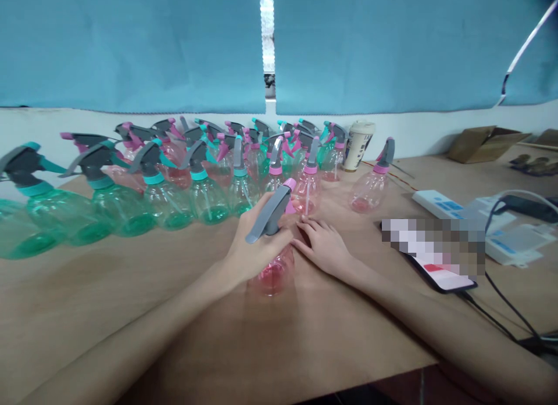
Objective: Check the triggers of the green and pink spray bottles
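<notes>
My left hand (257, 242) is wrapped round the neck of a clear pink spray bottle (272, 277) with a grey and pink trigger head. The bottle stands on the table in front of me, its spout pointing away. Palm down, my right hand (325, 245) rests on the table just right of it, fingers stretched forward and thumb near the bottle. Its fingertips are close to the left fingers; whether they touch is unclear. Beyond both hands stand more pink spray bottles (307, 193), and a row of green spray bottles (170, 201) runs off to the left.
One pink spray bottle (369, 187) stands apart at the right, near a paper cup (360, 144). A phone (431, 260) with a cable lies right of my hands. Behind it are white power strips (440, 204) and a cardboard box (479, 143). A blue curtain (174, 50) hangs behind.
</notes>
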`<state>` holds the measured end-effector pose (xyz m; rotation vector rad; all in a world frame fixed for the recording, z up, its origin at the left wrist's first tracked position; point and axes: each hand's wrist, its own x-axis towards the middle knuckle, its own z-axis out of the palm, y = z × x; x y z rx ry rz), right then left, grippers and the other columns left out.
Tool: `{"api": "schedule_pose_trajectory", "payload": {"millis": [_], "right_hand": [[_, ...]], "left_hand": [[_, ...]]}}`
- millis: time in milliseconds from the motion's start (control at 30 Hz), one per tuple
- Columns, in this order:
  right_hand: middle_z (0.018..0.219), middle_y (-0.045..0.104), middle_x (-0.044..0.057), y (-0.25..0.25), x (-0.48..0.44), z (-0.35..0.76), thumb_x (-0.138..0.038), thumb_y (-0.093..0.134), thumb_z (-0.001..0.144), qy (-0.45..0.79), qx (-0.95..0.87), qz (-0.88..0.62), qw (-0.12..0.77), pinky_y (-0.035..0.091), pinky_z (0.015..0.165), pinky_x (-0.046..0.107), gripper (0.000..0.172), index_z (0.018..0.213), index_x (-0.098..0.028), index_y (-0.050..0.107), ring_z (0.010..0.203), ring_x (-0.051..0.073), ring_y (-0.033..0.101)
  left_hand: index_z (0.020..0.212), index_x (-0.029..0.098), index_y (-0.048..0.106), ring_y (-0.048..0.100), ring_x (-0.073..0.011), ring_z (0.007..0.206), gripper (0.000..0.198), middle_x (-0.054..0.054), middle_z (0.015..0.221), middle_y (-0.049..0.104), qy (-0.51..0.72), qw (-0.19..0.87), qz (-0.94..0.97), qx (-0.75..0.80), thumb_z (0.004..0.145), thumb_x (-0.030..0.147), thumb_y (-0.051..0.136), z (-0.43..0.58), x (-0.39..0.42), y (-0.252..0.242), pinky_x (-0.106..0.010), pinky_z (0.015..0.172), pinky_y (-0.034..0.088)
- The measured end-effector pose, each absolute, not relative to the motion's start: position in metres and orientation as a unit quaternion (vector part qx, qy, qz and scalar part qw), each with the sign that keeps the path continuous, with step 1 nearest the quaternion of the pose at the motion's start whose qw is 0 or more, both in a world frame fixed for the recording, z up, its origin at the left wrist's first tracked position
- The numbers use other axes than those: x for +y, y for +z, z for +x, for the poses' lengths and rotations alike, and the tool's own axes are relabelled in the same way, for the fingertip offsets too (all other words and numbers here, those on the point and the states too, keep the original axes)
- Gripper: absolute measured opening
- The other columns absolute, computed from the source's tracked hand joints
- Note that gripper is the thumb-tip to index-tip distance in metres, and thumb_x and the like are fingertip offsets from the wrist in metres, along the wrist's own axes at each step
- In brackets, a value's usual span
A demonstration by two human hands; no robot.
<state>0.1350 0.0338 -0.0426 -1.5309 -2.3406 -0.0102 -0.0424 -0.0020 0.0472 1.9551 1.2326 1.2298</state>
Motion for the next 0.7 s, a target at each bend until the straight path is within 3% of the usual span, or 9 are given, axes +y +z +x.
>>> {"api": "schedule_pose_trajectory", "payload": {"millis": [267, 700], "right_hand": [[0.136, 0.054, 0.012, -0.0441, 0.0344, 0.1352, -0.05, 0.04, 0.092, -0.003, -0.823, -0.539, 0.179, 0.042, 0.096, 0.043, 0.05, 0.123, -0.015, 0.059, 0.12, 0.029, 0.051], [0.137, 0.054, 0.011, -0.043, 0.0341, 0.1354, -0.051, 0.041, 0.092, -0.001, -0.823, -0.54, 0.176, 0.041, 0.097, 0.043, 0.051, 0.124, -0.015, 0.058, 0.121, 0.029, 0.051]], "left_hand": [[0.096, 0.025, 0.052, 0.042, -0.0122, 0.053, 0.031, 0.007, 0.062, 0.045, 0.457, 0.265, 0.732, 0.431, 0.067, 0.016, 0.054, -0.0399, -0.0037, 0.0533, -0.026, 0.053, 0.037], [0.099, 0.027, 0.052, 0.051, -0.015, 0.059, 0.033, 0.005, 0.068, 0.053, 0.443, 0.255, 0.741, 0.437, 0.068, 0.015, 0.052, -0.0412, -0.0029, 0.0529, -0.027, 0.055, 0.039]]}}
